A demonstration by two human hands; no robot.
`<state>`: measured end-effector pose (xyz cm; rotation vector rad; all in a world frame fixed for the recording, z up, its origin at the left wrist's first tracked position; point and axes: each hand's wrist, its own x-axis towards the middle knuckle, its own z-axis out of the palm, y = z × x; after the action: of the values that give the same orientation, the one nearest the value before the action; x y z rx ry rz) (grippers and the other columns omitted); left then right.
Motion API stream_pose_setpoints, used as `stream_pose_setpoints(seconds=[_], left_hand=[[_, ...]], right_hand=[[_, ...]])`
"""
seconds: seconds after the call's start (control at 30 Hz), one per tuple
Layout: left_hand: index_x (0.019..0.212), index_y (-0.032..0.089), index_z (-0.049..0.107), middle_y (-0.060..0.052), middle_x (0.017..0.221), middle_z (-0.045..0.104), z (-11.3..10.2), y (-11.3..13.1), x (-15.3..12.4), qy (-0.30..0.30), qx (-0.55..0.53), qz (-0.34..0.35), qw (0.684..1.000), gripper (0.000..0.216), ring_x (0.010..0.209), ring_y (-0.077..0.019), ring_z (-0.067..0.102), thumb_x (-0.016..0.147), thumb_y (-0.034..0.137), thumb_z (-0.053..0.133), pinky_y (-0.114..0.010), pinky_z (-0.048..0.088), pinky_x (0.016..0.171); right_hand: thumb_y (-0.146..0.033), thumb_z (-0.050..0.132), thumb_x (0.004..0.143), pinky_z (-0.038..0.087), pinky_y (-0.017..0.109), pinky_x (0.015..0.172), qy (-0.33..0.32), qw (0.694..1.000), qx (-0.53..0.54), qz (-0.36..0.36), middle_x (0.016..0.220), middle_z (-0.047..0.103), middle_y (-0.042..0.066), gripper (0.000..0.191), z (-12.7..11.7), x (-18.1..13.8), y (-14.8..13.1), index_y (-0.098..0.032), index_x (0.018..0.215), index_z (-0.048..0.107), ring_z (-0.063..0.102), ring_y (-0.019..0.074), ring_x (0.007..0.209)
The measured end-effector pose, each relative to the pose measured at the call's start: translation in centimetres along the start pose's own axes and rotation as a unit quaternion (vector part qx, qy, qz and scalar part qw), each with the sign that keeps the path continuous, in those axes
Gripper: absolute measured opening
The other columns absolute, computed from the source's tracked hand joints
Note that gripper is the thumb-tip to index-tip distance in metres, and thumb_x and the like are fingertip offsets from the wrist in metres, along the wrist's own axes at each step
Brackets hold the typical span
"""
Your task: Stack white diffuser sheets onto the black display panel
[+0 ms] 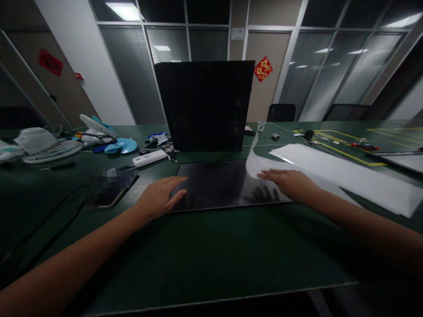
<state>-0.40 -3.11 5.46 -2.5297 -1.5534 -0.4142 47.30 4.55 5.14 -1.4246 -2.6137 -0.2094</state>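
Observation:
A thin dark flat panel (211, 182) with a glossy surface lies on the green table in front of me. My left hand (158, 196) is at the panel's left edge, fingers stretched out and thumb apart, holding nothing. Over the right end of the panel, my right hand (287, 182) reaches out with straight fingers against a translucent white sheet (254, 164). The sheet's near end curls upward, and the rest runs right, behind my wrist. My right thumb is hidden. A reflection of spread fingers shows in the panel below that hand.
Behind the panel stands a large black screen (205, 105). White sheets (350, 174) lie at right. On the left are a phone (112, 187), a white stick-shaped device (150, 158), a blue round part (121, 145) and white fan parts (53, 151). Small tools (365, 146) lie far right.

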Motion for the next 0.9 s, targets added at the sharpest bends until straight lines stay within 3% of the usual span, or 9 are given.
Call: stream_pose_setpoints(seconds=[0.1, 0.23, 0.4, 0.47, 0.6, 0.67, 0.77, 0.83, 0.9], left_hand=[[0.158, 0.012, 0.043, -0.017, 0.161, 0.049, 0.8, -0.9, -0.1, 0.052, -0.054, -0.057, 0.996, 0.069, 0.145, -0.0315, 0.050, 0.109, 0.056, 0.028, -0.050, 0.041, 0.119], [0.163, 0.021, 0.039, -0.014, 0.170, 0.034, 1.3, -1.3, -0.1, -0.010, -0.090, -0.090, 0.992, 0.070, 0.151, -0.0332, 0.043, 0.108, 0.061, 0.025, -0.053, 0.039, 0.120], [0.153, 0.031, 0.055, -0.012, 0.171, 0.034, 1.5, -1.3, 0.0, -0.115, -0.049, -0.080, 0.989, 0.063, 0.152, -0.0404, 0.039, 0.104, 0.066, 0.038, -0.065, 0.032, 0.120], [0.155, 0.032, 0.053, -0.012, 0.171, 0.034, 1.7, -1.5, 0.1, -0.131, -0.042, -0.083, 0.987, 0.063, 0.153, -0.0407, 0.037, 0.104, 0.066, 0.038, -0.067, 0.030, 0.119], [0.157, 0.032, 0.050, -0.013, 0.171, 0.033, 1.8, -1.8, 0.1, -0.139, -0.042, -0.097, 0.985, 0.063, 0.154, -0.0410, 0.036, 0.104, 0.063, 0.037, -0.067, 0.028, 0.120], [0.158, 0.030, 0.049, -0.014, 0.171, 0.034, 1.7, -1.8, 0.1, -0.140, -0.038, -0.102, 0.984, 0.062, 0.154, -0.0408, 0.037, 0.104, 0.060, 0.038, -0.066, 0.028, 0.121], [0.158, 0.029, 0.049, -0.015, 0.170, 0.035, 1.5, -1.6, 0.1, -0.142, -0.027, -0.102, 0.984, 0.060, 0.153, -0.0401, 0.038, 0.105, 0.054, 0.039, -0.065, 0.030, 0.121], [0.158, 0.026, 0.049, -0.016, 0.169, 0.036, 1.5, -1.6, 0.2, -0.142, -0.015, -0.101, 0.985, 0.059, 0.152, -0.0398, 0.039, 0.105, 0.049, 0.039, -0.065, 0.030, 0.121], [0.157, 0.022, 0.050, -0.018, 0.167, 0.038, 1.6, -1.7, 0.3, -0.138, -0.007, -0.102, 0.985, 0.058, 0.151, -0.0393, 0.042, 0.104, 0.043, 0.038, -0.064, 0.031, 0.122]], right_hand=[[-0.020, 0.046, 0.097, 0.054, 0.049, 0.110, -0.014, 0.991, 0.025, -0.132, 0.153, 0.055, -0.006, 0.062, 1.5, 0.4, -4.8, -0.044, 0.153, 0.056, 0.061, 0.0253, 0.135], [-0.028, 0.043, 0.103, 0.046, 0.049, 0.119, -0.045, 0.976, 0.067, -0.204, 0.158, 0.049, -0.010, 0.061, 1.6, 0.5, -8.6, -0.048, 0.160, 0.043, 0.053, 0.0217, 0.143], [-0.044, 0.045, 0.106, 0.038, 0.049, 0.125, -0.119, 0.953, 0.132, -0.246, 0.171, 0.025, -0.010, 0.061, -0.7, 0.8, -7.5, -0.047, 0.165, 0.032, 0.037, 0.0227, 0.154], [-0.050, 0.043, 0.106, 0.037, 0.051, 0.124, -0.094, 0.968, 0.142, -0.184, 0.172, 0.025, -0.007, 0.060, -1.0, 1.4, -4.0, -0.044, 0.165, 0.035, 0.037, 0.0254, 0.154], [-0.055, 0.046, 0.102, 0.029, 0.058, 0.126, 0.017, 0.997, 0.049, 0.061, 0.171, 0.032, 0.005, 0.068, 0.3, 2.0, 6.1, -0.031, 0.165, 0.041, 0.035, 0.0336, 0.154], [-0.054, 0.042, 0.102, 0.023, 0.055, 0.127, 0.027, 0.976, -0.034, 0.214, 0.174, 0.020, 0.012, 0.072, 1.3, 1.1, 10.9, -0.023, 0.167, 0.035, 0.022, 0.0338, 0.159], [-0.063, 0.044, 0.100, 0.020, 0.069, 0.119, 0.002, 0.942, -0.041, 0.334, 0.170, 0.010, 0.032, 0.087, 2.7, -1.3, 15.9, -0.005, 0.164, 0.038, 0.010, 0.0475, 0.158], [-0.070, 0.039, 0.099, 0.029, 0.075, 0.108, -0.027, 0.921, -0.022, 0.387, 0.162, 0.025, 0.042, 0.092, 3.3, -2.7, 17.7, -0.001, 0.158, 0.045, 0.025, 0.0546, 0.151], [-0.072, 0.036, 0.099, 0.037, 0.071, 0.101, -0.048, 0.911, -0.007, 0.409, 0.151, 0.042, 0.042, 0.090, 3.6, -3.2, 18.9, -0.002, 0.151, 0.053, 0.044, 0.0525, 0.140]])
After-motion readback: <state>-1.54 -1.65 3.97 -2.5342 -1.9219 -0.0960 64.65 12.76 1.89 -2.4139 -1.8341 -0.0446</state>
